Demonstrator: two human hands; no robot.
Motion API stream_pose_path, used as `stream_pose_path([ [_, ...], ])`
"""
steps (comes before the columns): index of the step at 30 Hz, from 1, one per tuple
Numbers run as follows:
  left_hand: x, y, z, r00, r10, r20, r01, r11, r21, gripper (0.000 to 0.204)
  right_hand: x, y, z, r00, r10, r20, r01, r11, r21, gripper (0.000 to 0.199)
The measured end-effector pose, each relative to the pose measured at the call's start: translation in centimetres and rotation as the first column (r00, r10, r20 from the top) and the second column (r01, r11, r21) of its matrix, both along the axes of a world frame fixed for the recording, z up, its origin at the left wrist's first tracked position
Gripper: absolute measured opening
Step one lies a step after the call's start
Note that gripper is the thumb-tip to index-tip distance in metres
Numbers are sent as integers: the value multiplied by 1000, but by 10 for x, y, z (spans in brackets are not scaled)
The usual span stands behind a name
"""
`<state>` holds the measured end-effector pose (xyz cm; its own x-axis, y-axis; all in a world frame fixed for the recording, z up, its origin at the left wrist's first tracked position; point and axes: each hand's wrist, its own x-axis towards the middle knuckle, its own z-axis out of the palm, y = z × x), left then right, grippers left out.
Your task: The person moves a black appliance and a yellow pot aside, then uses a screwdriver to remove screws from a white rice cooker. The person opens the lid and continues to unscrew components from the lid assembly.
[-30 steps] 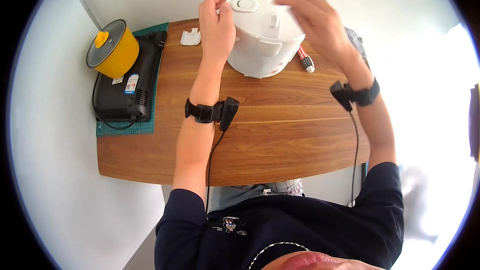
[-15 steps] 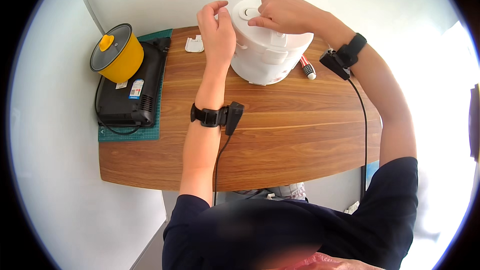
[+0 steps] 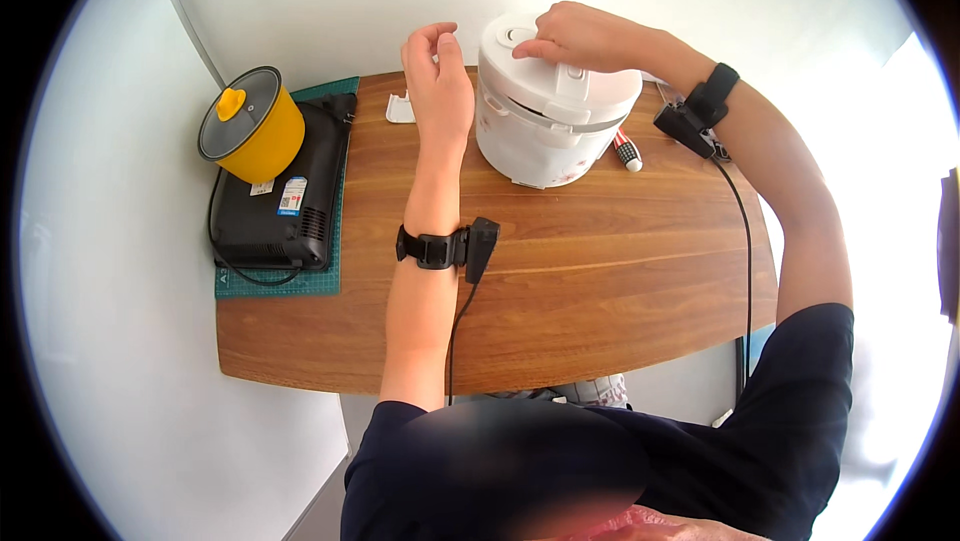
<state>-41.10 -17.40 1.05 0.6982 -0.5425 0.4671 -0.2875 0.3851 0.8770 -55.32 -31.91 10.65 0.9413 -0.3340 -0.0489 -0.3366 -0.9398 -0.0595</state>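
Note:
A white rice cooker with a floral print stands at the back of the table. A dark gap shows between its body and its lid, which sits slightly raised at the front. My right hand is closed over the top of the lid, its thumb stretched along the surface; the other fingertips are partly hidden. Left of the cooker, my left hand is raised with loosely curved fingers, thumb apart from them and nothing visible in it. Each wrist wears a black strap with a small cabled device.
At the left, a yellow pot with a glass lid stands on a black appliance over a green cutting mat. A small white plastic piece lies behind my left hand. A red, black and white object lies right of the cooker.
The cooker's lid has come up a little, and a dark gap now shows under it. My right hand has stayed on the lid. The whole view has shifted slightly.

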Motion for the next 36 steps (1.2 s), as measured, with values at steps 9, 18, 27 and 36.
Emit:
stream_pose_path([
  [9, -3, 0, 1, 932, -162, 324, 165, 986, 20, 54, -8, -75, 43, 967, -115, 228, -11, 874, 486, 53],
  [18, -4, -9, -6, 909, -202, 364, 218, 976, -2, 71, -4, -58, 48, 969, -83, 233, -141, 592, 794, 60],
  [27, 10, -3, -4, 911, -190, 366, 243, 965, -103, 46, 5, -36, 49, 968, 12, 252, -222, 517, 827, 56],
  [36, 11, -6, 1, 911, -70, 407, 165, 965, -203, 31, -5, -31, 75, 931, 182, 316, -332, 783, 526, 47],
])
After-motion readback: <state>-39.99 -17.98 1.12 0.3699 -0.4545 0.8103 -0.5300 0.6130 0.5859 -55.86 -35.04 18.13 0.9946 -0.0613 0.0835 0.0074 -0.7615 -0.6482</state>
